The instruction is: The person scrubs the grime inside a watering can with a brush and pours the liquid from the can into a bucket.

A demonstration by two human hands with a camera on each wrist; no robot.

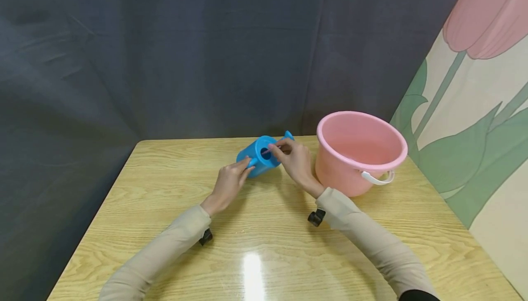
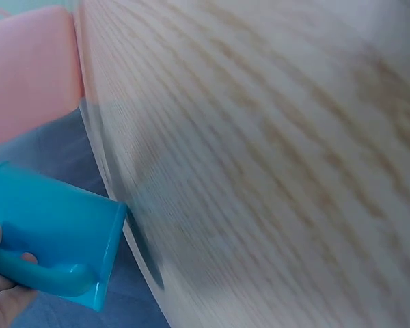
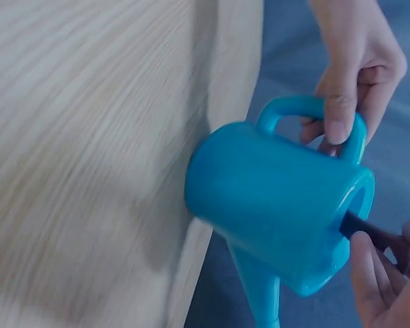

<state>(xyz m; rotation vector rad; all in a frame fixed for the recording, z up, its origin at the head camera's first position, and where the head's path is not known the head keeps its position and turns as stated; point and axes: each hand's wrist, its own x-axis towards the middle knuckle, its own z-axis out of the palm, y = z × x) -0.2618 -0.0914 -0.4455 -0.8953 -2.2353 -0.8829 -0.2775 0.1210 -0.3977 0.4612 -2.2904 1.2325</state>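
Observation:
A blue watering can is held tilted near the back edge of the table, its opening turned toward the head camera. My left hand grips the can's handle, fingers curled round it in the right wrist view. At the opening, my right hand pinches a slim dark purplish-brown piece. One end of that piece reaches into the can, so its tip is hidden and its kind cannot be told. The can's spout points away from the handle, on the right hand's side.
A pink bucket with a white handle stands right of the hands. Behind the wood-grain table hangs a dark cloth. A wall painted with tulips borders the right side.

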